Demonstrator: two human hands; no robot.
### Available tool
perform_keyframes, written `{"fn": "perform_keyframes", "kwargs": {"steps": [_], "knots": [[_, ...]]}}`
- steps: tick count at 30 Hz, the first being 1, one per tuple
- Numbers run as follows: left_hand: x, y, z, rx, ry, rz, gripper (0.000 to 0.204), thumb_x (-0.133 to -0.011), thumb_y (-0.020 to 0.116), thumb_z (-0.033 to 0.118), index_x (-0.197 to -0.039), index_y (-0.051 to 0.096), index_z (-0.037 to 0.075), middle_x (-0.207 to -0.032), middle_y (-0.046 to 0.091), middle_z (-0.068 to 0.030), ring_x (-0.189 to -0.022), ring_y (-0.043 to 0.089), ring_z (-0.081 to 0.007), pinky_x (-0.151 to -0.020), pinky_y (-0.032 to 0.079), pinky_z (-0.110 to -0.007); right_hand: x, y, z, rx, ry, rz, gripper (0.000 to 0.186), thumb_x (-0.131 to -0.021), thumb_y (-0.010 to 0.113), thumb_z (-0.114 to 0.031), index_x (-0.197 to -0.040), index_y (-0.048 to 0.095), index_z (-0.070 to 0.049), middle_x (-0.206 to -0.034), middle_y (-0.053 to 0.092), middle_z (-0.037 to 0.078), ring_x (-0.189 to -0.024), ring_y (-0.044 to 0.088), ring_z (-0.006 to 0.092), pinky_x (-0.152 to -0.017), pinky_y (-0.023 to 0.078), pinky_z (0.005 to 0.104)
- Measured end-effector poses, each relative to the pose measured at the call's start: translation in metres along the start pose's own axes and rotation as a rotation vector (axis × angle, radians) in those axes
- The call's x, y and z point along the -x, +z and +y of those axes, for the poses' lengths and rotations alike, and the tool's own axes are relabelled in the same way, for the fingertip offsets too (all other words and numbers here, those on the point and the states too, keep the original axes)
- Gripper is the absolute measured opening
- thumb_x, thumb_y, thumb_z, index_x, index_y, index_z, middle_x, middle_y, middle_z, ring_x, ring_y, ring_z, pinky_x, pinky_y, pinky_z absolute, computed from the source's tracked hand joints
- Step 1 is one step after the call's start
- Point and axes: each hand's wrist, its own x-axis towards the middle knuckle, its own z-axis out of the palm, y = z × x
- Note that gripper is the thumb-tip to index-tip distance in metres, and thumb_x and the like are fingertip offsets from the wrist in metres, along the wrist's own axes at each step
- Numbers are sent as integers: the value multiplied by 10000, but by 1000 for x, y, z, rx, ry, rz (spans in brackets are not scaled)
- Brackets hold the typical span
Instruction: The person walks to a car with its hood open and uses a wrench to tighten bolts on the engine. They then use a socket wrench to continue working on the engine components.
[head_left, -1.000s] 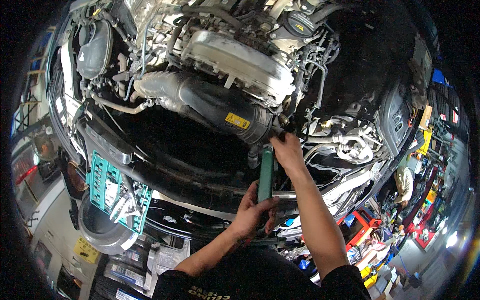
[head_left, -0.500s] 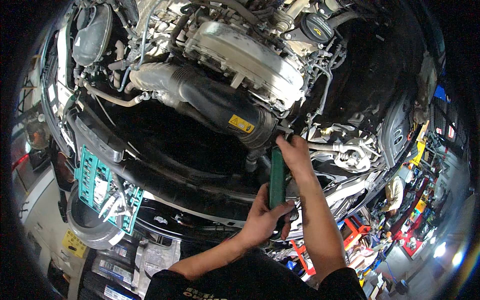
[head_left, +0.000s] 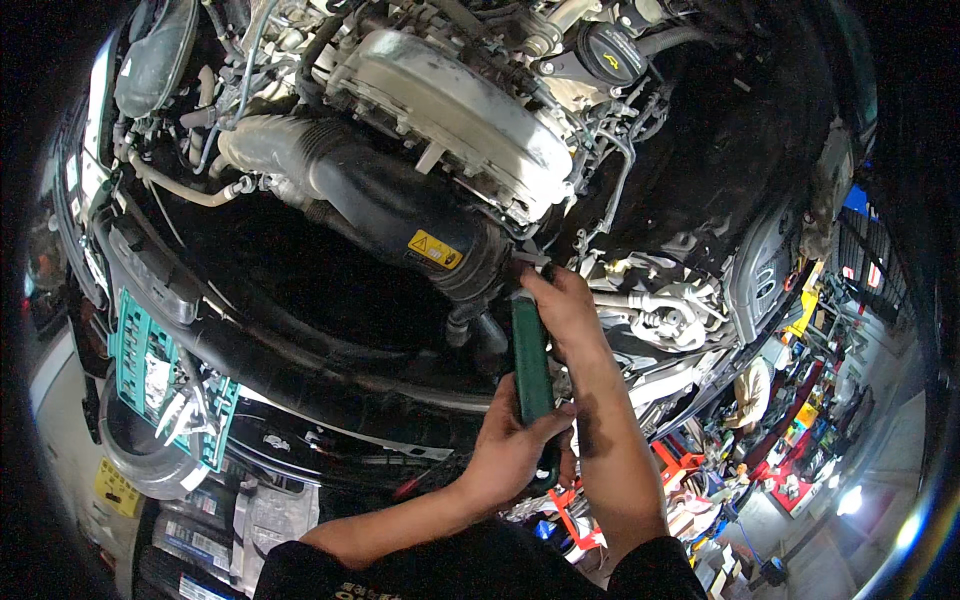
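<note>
The left hand [head_left: 515, 445], in my head view, is wrapped around the lower part of a green bar [head_left: 532, 350], thumb across its front. I read the bar's long axis as running up from that palm, slightly left-leaning, toward the right hand [head_left: 563, 305], which is nearer its upper end. The right fingers are bent in beside the end of the black duct [head_left: 380, 200]; what they pinch is hidden from me, and I can't tell if they touch the bar. Beneath lies the dark engine bay [head_left: 290, 260]. Around it I see a teal tool case [head_left: 133, 360] and tyres [head_left: 180, 570] at left, with workshop clutter [head_left: 790, 470] at right.
</note>
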Motion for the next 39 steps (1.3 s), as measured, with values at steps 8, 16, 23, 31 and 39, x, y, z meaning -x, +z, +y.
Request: {"fn": "perform_keyframes", "kwargs": {"steps": [8, 16, 23, 31, 39], "knots": [[-12, 16, -18, 29, 24, 1, 454, -969, 640, 25, -1310, 340, 15, -870, 631, -124, -595, 652, -215, -529, 539, -336, -19, -11, 8, 172, 62, -37, 454, -947, 667, -405, -1065, 705, 31, -876, 714, 141, -734, 691, 261, -664, 534, 356], [-14, 32, -11, 50, 48, -64, 351, -997, 604, 41, -1210, 331, -12, -725, 621, -139, -575, 658, -249, -518, 533, -350, -13, -23, -15, -67, 219, -203, 459, -960, 681, -390, -1167, 656, 19, -835, 729, 164, -642, 704, 238, -585, 576, 354], [-22, 43, -24, 231, -12, -56, 235, -1044, 559, 111, -1147, 374, 11, -795, 622, -146, -640, 696, -276, -587, 614, -394, 3, -24, -42, -282, 289, -303, 404, -1001, 633, -312, -1196, 617, 41, -890, 720, 196, -732, 723, 265, -640, 611, 378], [-36, 57, -46, 286, -93, 0, 299, -1031, 586, 132, -1273, 417, 85, -925, 633, -99, -757, 685, -247, -682, 603, -400, -3, -38, -59, -205, 460, -374, 287, -1016, 616, -261, -1084, 618, 17, -920, 722, 181, -774, 725, 257, -703, 620, 392], [-31, 35, -42, 200, -67, -24, 273, -1026, 576, 114, -1233, 402, 73, -855, 615, -122, -647, 672, -268, -555, 582, -397, 6, -22, -57, -342, 514, -376, 346, -1061, 520, -308, -1174, 504, 18, -915, 697, 206, -658, 660, 232, -522, 537, 350]]}}
